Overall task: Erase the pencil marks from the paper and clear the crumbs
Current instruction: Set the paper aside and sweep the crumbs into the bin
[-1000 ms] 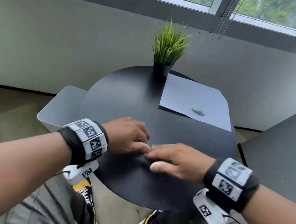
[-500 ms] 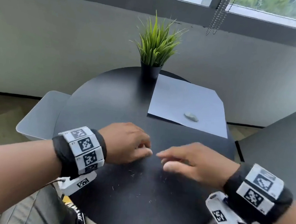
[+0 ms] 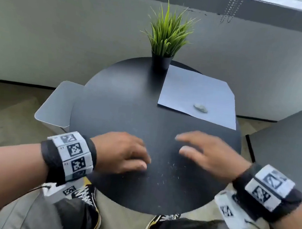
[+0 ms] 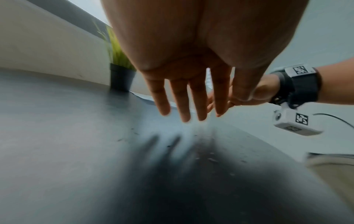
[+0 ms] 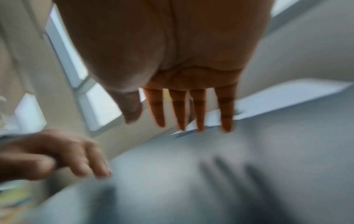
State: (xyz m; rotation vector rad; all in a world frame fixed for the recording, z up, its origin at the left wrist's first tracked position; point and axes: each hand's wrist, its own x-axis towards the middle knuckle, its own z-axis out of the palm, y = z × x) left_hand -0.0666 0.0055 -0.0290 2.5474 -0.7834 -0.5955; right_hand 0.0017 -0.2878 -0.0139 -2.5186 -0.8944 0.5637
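Note:
A white sheet of paper (image 3: 199,97) lies at the far right of the round black table (image 3: 121,111), with a grey eraser (image 3: 200,108) on its near part. Small pale crumbs (image 3: 168,171) are scattered on the table near me, between my hands. My left hand (image 3: 124,152) hovers low over the near table, fingers straight and empty (image 4: 191,106). My right hand (image 3: 204,150) is flat, palm down, fingers stretched out and blurred, holding nothing (image 5: 193,115). The crumbs (image 4: 210,159) lie just beyond the left fingertips.
A potted green plant (image 3: 165,47) stands at the table's far edge beside the paper. A grey bin (image 3: 57,105) sits on the floor left of the table. A dark surface (image 3: 291,146) is at the right. My knees and shoes are under the near edge.
My hands were touching over the near table a second ago; they have drawn apart, the right going right and away. Crumbs now show between them. The view has tilted downward.

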